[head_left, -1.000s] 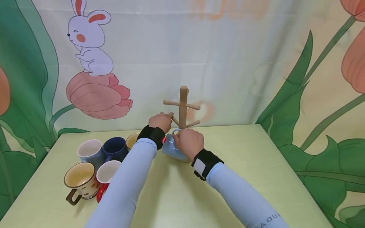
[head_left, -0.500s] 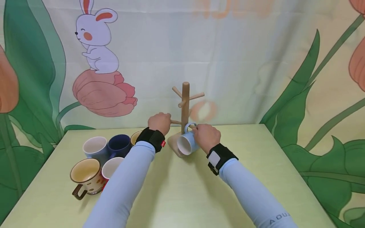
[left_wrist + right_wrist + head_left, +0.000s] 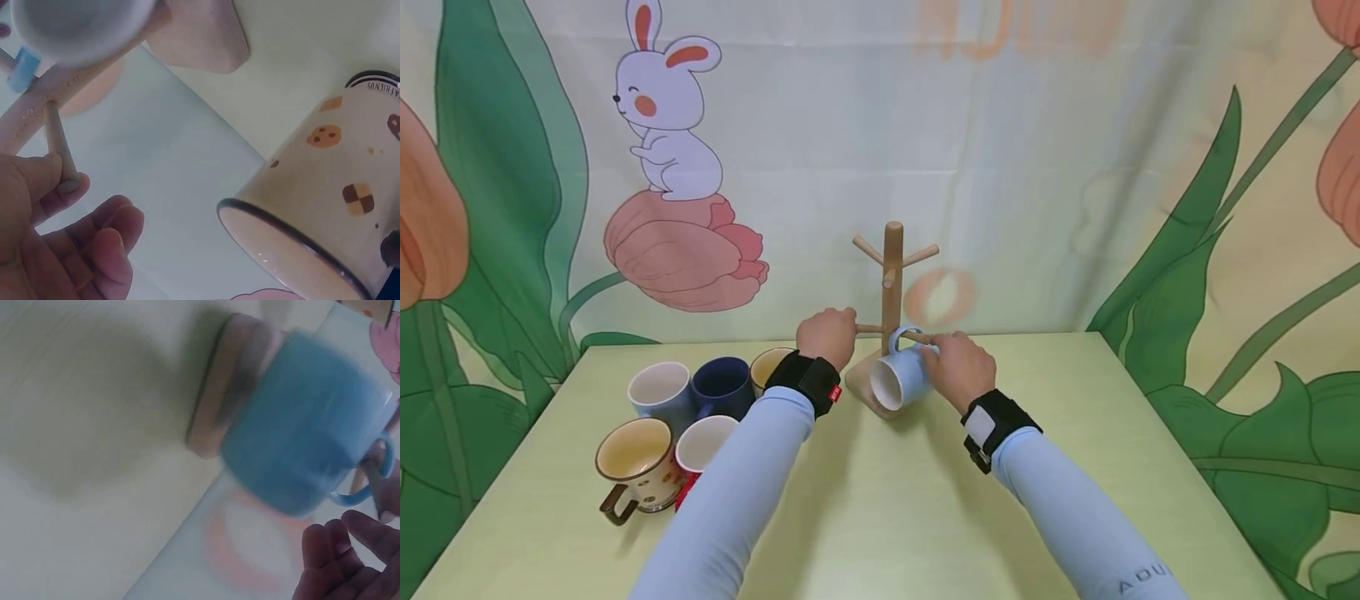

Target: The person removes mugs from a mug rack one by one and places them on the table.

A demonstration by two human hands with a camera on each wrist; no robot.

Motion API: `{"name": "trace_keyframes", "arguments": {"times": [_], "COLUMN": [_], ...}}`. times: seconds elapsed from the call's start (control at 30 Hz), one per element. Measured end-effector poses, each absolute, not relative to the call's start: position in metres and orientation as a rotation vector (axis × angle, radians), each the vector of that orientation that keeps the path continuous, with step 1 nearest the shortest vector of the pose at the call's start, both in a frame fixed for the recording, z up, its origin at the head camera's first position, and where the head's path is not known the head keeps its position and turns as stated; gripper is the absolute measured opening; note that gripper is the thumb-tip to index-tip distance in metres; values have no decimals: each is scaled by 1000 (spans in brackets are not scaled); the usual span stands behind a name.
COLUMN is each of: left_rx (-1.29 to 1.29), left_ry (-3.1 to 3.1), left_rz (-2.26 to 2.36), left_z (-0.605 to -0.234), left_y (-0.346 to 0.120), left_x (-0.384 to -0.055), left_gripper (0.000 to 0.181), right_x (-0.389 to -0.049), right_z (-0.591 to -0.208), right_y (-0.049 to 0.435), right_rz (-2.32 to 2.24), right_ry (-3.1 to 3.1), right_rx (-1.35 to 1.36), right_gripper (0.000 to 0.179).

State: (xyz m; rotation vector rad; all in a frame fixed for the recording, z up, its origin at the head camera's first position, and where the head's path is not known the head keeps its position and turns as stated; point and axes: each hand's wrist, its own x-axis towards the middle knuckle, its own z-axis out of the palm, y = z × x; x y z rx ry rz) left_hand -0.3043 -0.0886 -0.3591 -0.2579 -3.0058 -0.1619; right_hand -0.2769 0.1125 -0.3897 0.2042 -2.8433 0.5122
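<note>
A wooden mug tree (image 3: 892, 283) stands at the back of the table. My left hand (image 3: 827, 337) pinches the tip of its lower left peg (image 3: 59, 140) between thumb and finger, the other fingers loosely bent. From the lower right peg (image 3: 916, 337) a light blue mug (image 3: 906, 375) hangs tilted by its handle (image 3: 387, 465), its white inside facing front left. My right hand (image 3: 961, 371) pinches that peg's outer end, just beside the mug. The tree's base (image 3: 212, 387) shows behind the mug in the right wrist view.
Left of my left arm stand several mugs: a white-and-blue one (image 3: 661, 393), a navy one (image 3: 722, 387), a cookie-patterned one (image 3: 638, 467), a white-inside one with red handle (image 3: 703, 446) and a cream one (image 3: 767, 367). A printed cloth (image 3: 1030, 167) hangs behind the table.
The mug tree has turned, its pegs now pointing in other directions. The blue mug has swung round to the right on its peg, and my right hand has moved right with it.
</note>
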Motion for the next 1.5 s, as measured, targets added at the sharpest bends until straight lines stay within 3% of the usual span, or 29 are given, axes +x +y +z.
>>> {"name": "trace_keyframes", "arguments": {"times": [0.23, 0.47, 0.57, 1.07, 1.5], "left_rx": [-254, -268, -282, -252, -199], "left_ry": [-2976, -2898, -2864, -2920, -2917], "left_rz": [-199, -275, -311, -431, -462], "left_z": [-363, -371, -373, -385, -403], "left_y": [-89, -87, -85, -100, -110], "left_x": [-292, -266, -253, -214, -211], "left_gripper": [22, 35, 39, 44, 43], "right_x": [-268, -273, -276, -281, -266], "right_z": [-432, -461, -465, -460, -450], "right_y": [130, 131, 130, 119, 102], "right_rz": [218, -55, -122, -208, 336], "right_ry": [-2614, -2539, -2497, -2366, -2415], "right_rx": [581, 738, 714, 809, 658], "right_gripper": [38, 97, 106, 98, 85]}}
